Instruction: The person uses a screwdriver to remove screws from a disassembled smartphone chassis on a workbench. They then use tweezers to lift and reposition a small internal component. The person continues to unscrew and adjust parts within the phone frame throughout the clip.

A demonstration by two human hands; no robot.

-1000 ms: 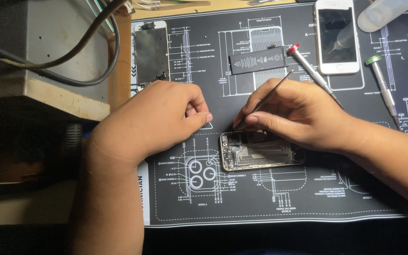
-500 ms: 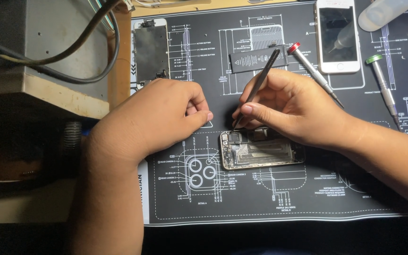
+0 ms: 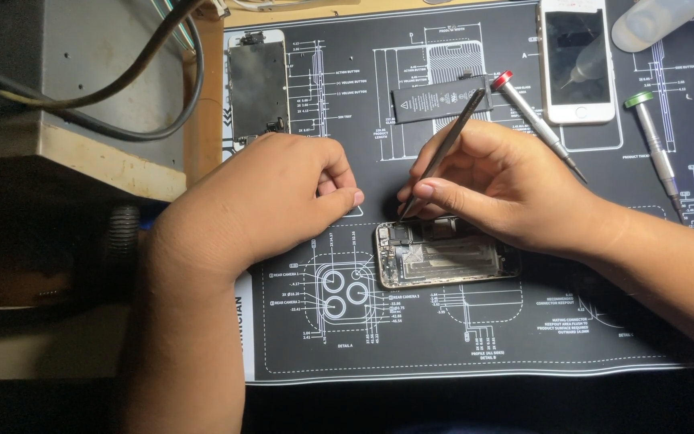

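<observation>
A black repair mat (image 3: 459, 345) printed with white phone diagrams covers most of the tabletop (image 3: 210, 120), beside a grey metal box (image 3: 66, 88) draped with dark cables at the person's left. On the mat, an opened phone chassis (image 3: 446, 255) lies with its long axis running left to right, its circuit-board end toward the left hand. The left hand (image 3: 271, 201) rests curled into a loose fist on the mat just left of and slightly above the chassis, holding nothing that shows, its thumb pointing toward the chassis's upper left corner. The right hand (image 3: 508, 189), the nearer of the two, sits directly above the chassis's upper edge and pinches a slim metal pry tool (image 3: 442, 153) between thumb and fingers; the tool slants from upper right down to lower left, its tip at the chassis's top left corner, whether touching cannot be told. Farther up the mat lie a white phone (image 3: 577, 60) face up, a detached dark screen panel (image 3: 258, 84), a flat black battery (image 3: 441, 100), a red-capped screwdriver (image 3: 536, 122) and a green-capped screwdriver (image 3: 655, 149), all well apart from the chassis.
</observation>
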